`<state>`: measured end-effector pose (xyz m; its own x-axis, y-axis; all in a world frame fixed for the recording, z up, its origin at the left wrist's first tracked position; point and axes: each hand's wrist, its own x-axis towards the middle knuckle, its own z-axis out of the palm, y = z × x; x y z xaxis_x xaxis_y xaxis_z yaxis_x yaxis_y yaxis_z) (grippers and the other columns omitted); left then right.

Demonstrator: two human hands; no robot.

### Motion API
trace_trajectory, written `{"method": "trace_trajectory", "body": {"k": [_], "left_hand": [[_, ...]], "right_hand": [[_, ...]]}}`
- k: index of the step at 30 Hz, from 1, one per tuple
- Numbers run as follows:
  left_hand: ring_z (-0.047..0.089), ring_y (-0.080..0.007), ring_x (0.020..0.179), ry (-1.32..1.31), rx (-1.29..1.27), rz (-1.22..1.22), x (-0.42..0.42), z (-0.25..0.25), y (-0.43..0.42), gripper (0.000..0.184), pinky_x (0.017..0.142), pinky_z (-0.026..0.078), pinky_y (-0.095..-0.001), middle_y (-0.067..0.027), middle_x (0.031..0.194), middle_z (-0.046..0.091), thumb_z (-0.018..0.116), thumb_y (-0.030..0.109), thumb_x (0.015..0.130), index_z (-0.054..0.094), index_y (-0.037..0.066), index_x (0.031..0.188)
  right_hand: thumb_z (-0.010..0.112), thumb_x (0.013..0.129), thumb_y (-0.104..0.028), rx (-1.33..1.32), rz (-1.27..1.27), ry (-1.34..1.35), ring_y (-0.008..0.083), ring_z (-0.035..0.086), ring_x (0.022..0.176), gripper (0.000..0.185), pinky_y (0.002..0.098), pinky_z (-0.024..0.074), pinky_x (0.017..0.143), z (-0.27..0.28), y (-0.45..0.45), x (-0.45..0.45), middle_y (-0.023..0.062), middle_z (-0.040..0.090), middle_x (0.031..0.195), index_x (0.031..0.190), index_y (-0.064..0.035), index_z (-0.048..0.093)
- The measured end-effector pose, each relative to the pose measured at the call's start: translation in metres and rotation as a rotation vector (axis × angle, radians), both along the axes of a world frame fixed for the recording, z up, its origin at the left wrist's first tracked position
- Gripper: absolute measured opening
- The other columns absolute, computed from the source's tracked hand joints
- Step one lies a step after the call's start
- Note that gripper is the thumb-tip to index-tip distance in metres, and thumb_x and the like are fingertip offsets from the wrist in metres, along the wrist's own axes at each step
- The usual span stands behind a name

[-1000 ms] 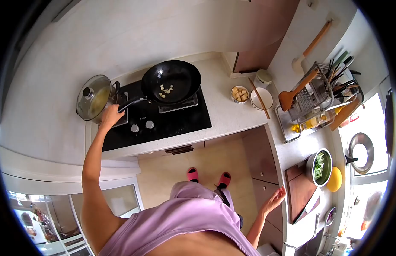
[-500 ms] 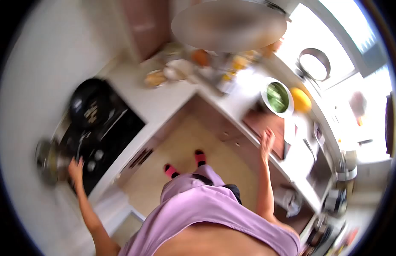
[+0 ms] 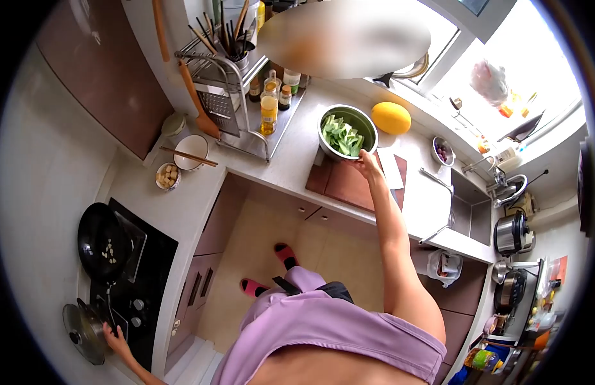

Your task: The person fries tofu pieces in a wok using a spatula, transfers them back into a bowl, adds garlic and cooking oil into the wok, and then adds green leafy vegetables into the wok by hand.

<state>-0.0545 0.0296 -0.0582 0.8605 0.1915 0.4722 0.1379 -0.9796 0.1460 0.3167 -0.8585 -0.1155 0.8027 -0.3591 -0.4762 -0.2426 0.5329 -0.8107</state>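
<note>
My left hand (image 3: pixel 118 341) is closed around the end of the handle of a black frying pan (image 3: pixel 92 240). Pale sliced pieces lie in the pan, which sits on the black stove. Right beside that hand is a pot with a glass lid (image 3: pixel 79 333). Across the counter, my right hand (image 3: pixel 367 167) grips the near rim of a metal bowl (image 3: pixel 326 142) of cut green leaves. The fingers' undersides are hidden. Under the bowl's near side is a reddish-brown cutting board (image 3: pixel 345 186), with a knife (image 3: pixel 390 170) on it.
A white bowl with chopsticks (image 3: pixel 193 146) and a small bowl of pale cubes (image 3: pixel 168 176) stand in the counter's corner. Bottles (image 3: pixel 269 112) fill a metal rack nearby. A yellow melon (image 3: pixel 391 118), a bowl of purple fruit (image 3: pixel 442 152) and the sink (image 3: pixel 470 208) are to the right.
My right hand has reached out from above the board and taken hold of the bowl's rim. My left hand stays at the pan handle. The view has turned and sharpened.
</note>
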Motion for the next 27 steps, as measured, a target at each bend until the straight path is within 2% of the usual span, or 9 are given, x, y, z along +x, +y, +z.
{"method": "trace_trajectory", "body": {"k": [2, 6, 8, 13, 14, 19, 21, 24, 27], "left_hand": [[0.056, -0.0173, 0.075, 0.052, -0.258, 0.411, 0.007, 0.024, -0.066, 0.026, 0.065, 0.047, -0.0259, -0.0096, 0.088, 0.058, 0.058, 0.008, 0.084, 0.055, 0.004, 0.110], [0.057, -0.0122, 0.077, -0.008, -0.815, -0.026, 0.079, -0.019, -0.230, 0.020, 0.064, 0.048, -0.0240, -0.0048, 0.090, 0.060, 0.054, 0.015, 0.088, 0.058, 0.002, 0.102], [0.058, -0.0199, 0.098, 0.311, -1.417, -0.029, 0.139, 0.012, -0.354, 0.034, 0.073, 0.051, -0.0284, -0.0101, 0.112, 0.058, 0.058, 0.022, 0.086, 0.055, 0.003, 0.114], [0.045, -0.0393, 0.114, 0.914, -1.953, -0.462, 0.223, 0.054, -0.468, 0.081, 0.085, 0.049, -0.0492, -0.0202, 0.142, 0.016, 0.055, 0.045, 0.086, 0.007, 0.013, 0.142], [0.050, -0.0342, 0.112, 0.985, -2.098, -0.463, 0.220, 0.064, -0.470, 0.076, 0.087, 0.048, -0.0490, -0.0179, 0.138, 0.030, 0.057, 0.046, 0.084, 0.019, 0.011, 0.140], [0.061, -0.0243, 0.094, 0.862, -2.135, -0.181, 0.169, 0.051, -0.435, 0.041, 0.080, 0.054, -0.0405, -0.0174, 0.112, 0.055, 0.052, 0.020, 0.086, 0.044, -0.005, 0.118], [0.061, -0.0265, 0.094, 0.732, -2.180, -0.132, 0.147, 0.045, -0.423, 0.037, 0.081, 0.054, -0.0423, -0.0183, 0.113, 0.054, 0.048, 0.015, 0.086, 0.044, -0.006, 0.117], [0.060, -0.0296, 0.095, 0.539, -2.294, -0.039, 0.131, 0.047, -0.411, 0.032, 0.081, 0.054, -0.0431, -0.0206, 0.111, 0.054, 0.042, 0.008, 0.086, 0.043, -0.008, 0.113], [0.062, -0.0273, 0.092, 0.308, -2.339, -0.004, 0.121, 0.049, -0.400, 0.033, 0.080, 0.055, -0.0417, -0.0178, 0.107, 0.056, 0.042, 0.006, 0.082, 0.045, -0.008, 0.112]], "right_hand": [[0.042, 0.086, -0.012, -0.404, 0.168, -0.186, 0.0309, 0.063, 0.081, 0.031, 0.0393, 0.0566, 0.071, -0.018, -0.013, -0.006, 0.0210, 0.060, 0.090, 0.104, 0.0108, 0.051], [0.047, 0.079, -0.014, -0.412, 0.216, -0.059, 0.0219, 0.063, 0.067, 0.029, 0.0326, 0.0565, 0.061, 0.037, -0.008, -0.046, 0.0133, 0.060, 0.081, 0.097, 0.0083, 0.053], [0.050, 0.078, -0.017, -0.532, 0.341, 0.060, 0.0200, 0.062, 0.065, 0.029, 0.0306, 0.0552, 0.058, 0.073, -0.010, -0.061, 0.0120, 0.059, 0.080, 0.095, 0.0069, 0.053], [0.051, 0.077, -0.018, -0.718, 1.068, 0.045, 0.0164, 0.062, 0.068, 0.032, 0.0280, 0.0540, 0.059, 0.170, 0.055, -0.052, 0.0105, 0.061, 0.080, 0.095, 0.0074, 0.055], [0.051, 0.078, -0.019, -0.759, 1.174, -0.012, 0.0153, 0.061, 0.067, 0.032, 0.0271, 0.0531, 0.057, 0.171, 0.073, -0.046, 0.0090, 0.060, 0.078, 0.095, 0.0074, 0.055], [0.052, 0.079, -0.017, -0.893, 1.632, -0.108, 0.0218, 0.061, 0.071, 0.036, 0.0317, 0.0532, 0.066, 0.171, 0.176, -0.031, 0.0118, 0.059, 0.077, 0.108, 0.0054, 0.052], [0.057, 0.079, -0.019, -1.281, 1.339, -0.881, 0.0315, 0.059, 0.084, 0.047, 0.0372, 0.0496, 0.080, 0.159, 0.213, -0.034, 0.0186, 0.059, 0.094, 0.119, 0.0038, 0.046], [0.063, 0.078, -0.025, -1.455, 1.305, -1.138, 0.0317, 0.041, 0.117, 0.066, 0.0412, 0.0357, 0.098, 0.197, 0.270, -0.060, 0.0171, 0.034, 0.134, 0.132, 0.0012, 0.035], [0.069, 0.072, -0.038, -1.288, 1.573, -1.319, 0.0382, 0.035, 0.122, 0.086, 0.0442, 0.0299, 0.103, 0.172, 0.331, -0.082, 0.0214, 0.033, 0.134, 0.136, -0.0004, 0.027]]}}
